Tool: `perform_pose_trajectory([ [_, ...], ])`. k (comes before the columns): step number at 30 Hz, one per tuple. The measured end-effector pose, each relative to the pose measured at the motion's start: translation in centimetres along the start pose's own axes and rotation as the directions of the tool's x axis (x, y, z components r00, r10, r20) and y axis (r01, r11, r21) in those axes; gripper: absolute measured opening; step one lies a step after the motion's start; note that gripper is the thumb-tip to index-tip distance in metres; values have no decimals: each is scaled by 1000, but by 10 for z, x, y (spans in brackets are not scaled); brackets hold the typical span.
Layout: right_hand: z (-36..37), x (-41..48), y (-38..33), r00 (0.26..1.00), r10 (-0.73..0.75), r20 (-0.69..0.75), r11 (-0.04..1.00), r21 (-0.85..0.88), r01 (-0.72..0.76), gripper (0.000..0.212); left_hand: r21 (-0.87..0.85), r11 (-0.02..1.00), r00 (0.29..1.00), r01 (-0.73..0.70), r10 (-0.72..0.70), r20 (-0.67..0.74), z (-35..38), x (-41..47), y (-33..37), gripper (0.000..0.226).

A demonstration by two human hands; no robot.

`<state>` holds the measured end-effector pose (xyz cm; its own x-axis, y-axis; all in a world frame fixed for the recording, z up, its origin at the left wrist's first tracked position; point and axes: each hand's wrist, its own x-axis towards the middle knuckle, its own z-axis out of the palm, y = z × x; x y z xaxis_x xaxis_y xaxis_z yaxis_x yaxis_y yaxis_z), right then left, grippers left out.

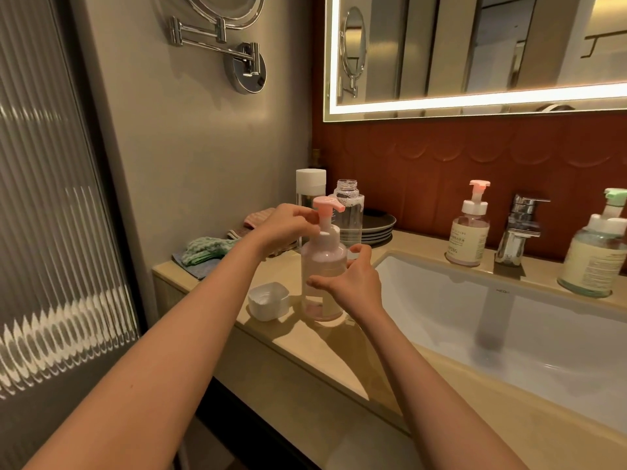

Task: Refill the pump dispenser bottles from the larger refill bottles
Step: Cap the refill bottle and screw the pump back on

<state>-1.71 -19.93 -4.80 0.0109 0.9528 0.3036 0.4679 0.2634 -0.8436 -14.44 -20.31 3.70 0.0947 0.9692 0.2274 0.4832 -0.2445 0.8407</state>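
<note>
Here, pink pump bottle point(324, 266) upright between left hand point(288, 225) and right hand point(354, 283).

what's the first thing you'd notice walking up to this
The pink-pump bottle stands on the counter just left of the basin, with the left hand pinching its pump neck and the right hand open beside its body. Behind it stands a clear bottle with no cap, and a white cap lies upturned to its left. Above the basin glows the lit mirror.
</note>
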Motion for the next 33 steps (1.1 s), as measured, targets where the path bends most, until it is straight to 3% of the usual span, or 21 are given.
perform_pose_trajectory([
  [6, 0, -1, 1, 1000, 1, 2, 1000, 20, -1, 89, 79, 996, 992, -31, 40, -122, 12, 5, -6, 54],
  [11, -1, -1, 0, 1000, -12, 15, 1000, 13, 11, 89, 27, 1000, 999, -3, 2, 41, 6, 3, -2, 42],
  [16, -1, -3, 0, 1000, -17, 16, 1000, 15, 17, 88, 77, 997, 998, -5, 11, -68, 7, 2, -4, 46],
  [20, -3, -2, 1, 1000, -13, 27, 1000, 21, 12, 88, 128, 992, 1000, -24, 25, -7, 1, 2, 0, 42],
  [25, -5, -3, 1, 999, 0, 50, 998, 57, -3, 88, 48, 999, 998, 0, -3, 69, 2, -2, -3, 45],
  [29, -4, -2, 1, 999, -4, 54, 999, 53, 1, 88, 84, 996, 998, -26, 30, -49, 9, -1, -11, 56],
  [33, -4, -1, 3, 999, 3, 52, 999, 49, -5, 89, 141, 988, 996, -57, 66, -60, 6, 0, -12, 55],
])
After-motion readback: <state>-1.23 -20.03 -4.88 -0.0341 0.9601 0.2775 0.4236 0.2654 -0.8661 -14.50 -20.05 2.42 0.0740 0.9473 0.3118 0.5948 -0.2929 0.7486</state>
